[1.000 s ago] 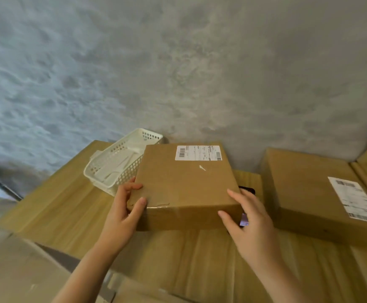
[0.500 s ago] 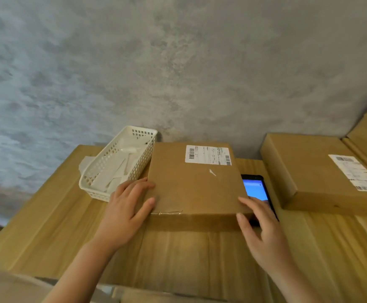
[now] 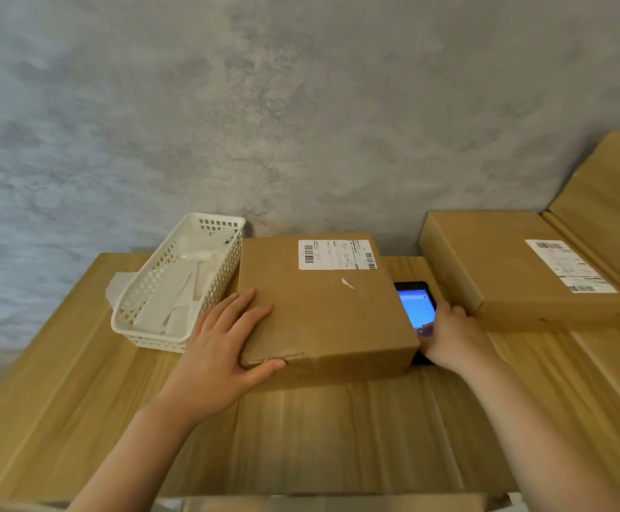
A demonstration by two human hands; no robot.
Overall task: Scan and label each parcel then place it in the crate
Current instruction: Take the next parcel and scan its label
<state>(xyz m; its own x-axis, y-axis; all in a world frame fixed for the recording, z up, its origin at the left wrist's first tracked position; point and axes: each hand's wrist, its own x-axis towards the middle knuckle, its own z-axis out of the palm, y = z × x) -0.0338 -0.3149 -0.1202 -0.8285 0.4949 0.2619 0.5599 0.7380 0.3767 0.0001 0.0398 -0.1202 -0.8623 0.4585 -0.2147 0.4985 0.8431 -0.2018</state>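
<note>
Parcel (image 3: 323, 308) flat at table (image 3: 79, 382) centre, touching the basket (image 3: 175, 279) at its 9 o'clock. Left hand (image 3: 220, 349), fingers spread, rests on its near-left corner. At 3 o'clock, right hand (image 3: 449, 334) closes around the phone (image 3: 417, 308), screen lit.

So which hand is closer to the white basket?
The left hand. It lies flat on the near left corner of the parcel, right beside the white basket. The right hand is across the parcel, at the phone.
</note>
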